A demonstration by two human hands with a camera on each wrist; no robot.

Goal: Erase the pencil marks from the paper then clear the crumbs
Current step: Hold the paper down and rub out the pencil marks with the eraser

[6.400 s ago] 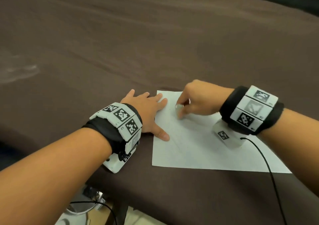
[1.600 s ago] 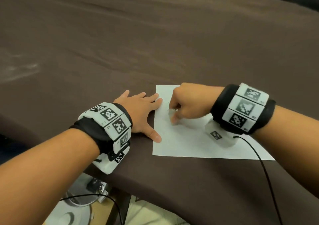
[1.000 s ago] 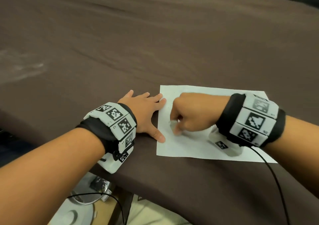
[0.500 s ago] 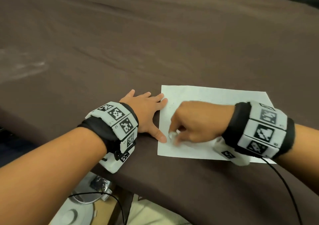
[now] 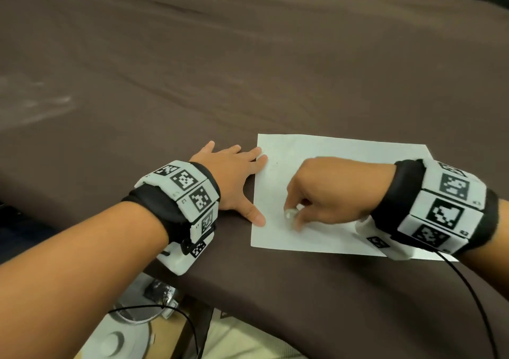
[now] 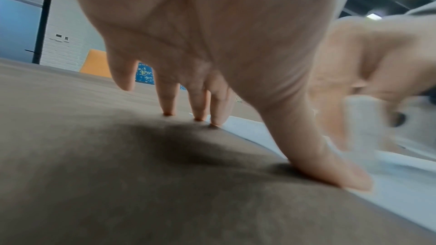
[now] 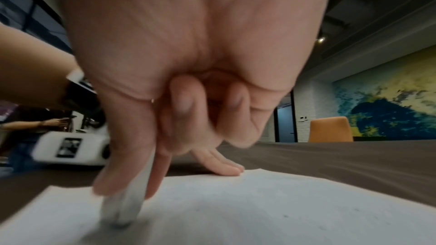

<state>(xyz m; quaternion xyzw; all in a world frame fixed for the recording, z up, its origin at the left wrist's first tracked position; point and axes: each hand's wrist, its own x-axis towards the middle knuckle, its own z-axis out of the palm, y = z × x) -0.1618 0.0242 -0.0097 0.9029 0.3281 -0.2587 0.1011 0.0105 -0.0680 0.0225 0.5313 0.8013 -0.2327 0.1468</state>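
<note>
Head view: right hand (image 5: 327, 190) pinches a small white eraser (image 5: 289, 214) betw thumb + index, other fingers curled in, tip down on the paper (image 5: 330, 152) near its left-front part; left hand (image 5: 234, 177) lies flat, fingers straight, holding nothing, fingertips and thumb on the sheet's left edge, palm on the brown table (image 5: 248, 55). Faint specks upper-left of the sheet, prob crumbs or leftover marks, too small to tell. Left wrist view: left fingertips (image 6: 216, 118) press down right at the paper edge, thumb (image 6: 330, 165) on the sheet; right hand is a blur here. Right wrist view: eraser upright-ish, slightly tilted, end touching paper, grip close to the tip. To do this step well IMO: keep short strokes going away from the pinned edge so the sheet doesn't buckle, light pressure, keep the left hand planted, work toward the unerased specks. Risk: sheet creases or slides if strokes push toward the left hand. Crumb clearing not yet begun.
</note>
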